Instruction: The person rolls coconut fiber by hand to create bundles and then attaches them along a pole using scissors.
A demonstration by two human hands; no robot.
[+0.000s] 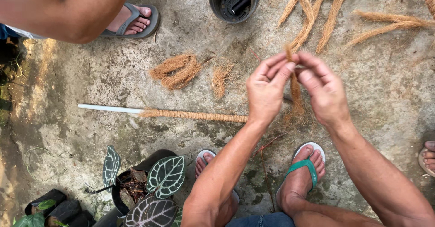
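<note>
My left hand [267, 88] and my right hand [322, 88] are raised together over the concrete ground, both pinching one strand of brown coconut fibre [295, 95] that hangs down between them. Its top end pokes up above my fingers. Below and to the left lies a white pipe [108, 108] whose right part is wrapped in coir rope [195, 115], running under my left hand. My feet in sandals, one with a green strap [304, 165], rest on the ground beneath my arms.
Loose fibre bundles [179, 70] lie left of my hands, and long fibre strands [326, 14] at top right. A black pot [234, 0] stands at top centre. A potted plant with dark veined leaves [165, 175] sits at bottom left. Another person's arm [68, 9] and sandalled foot [133, 20] are at top left.
</note>
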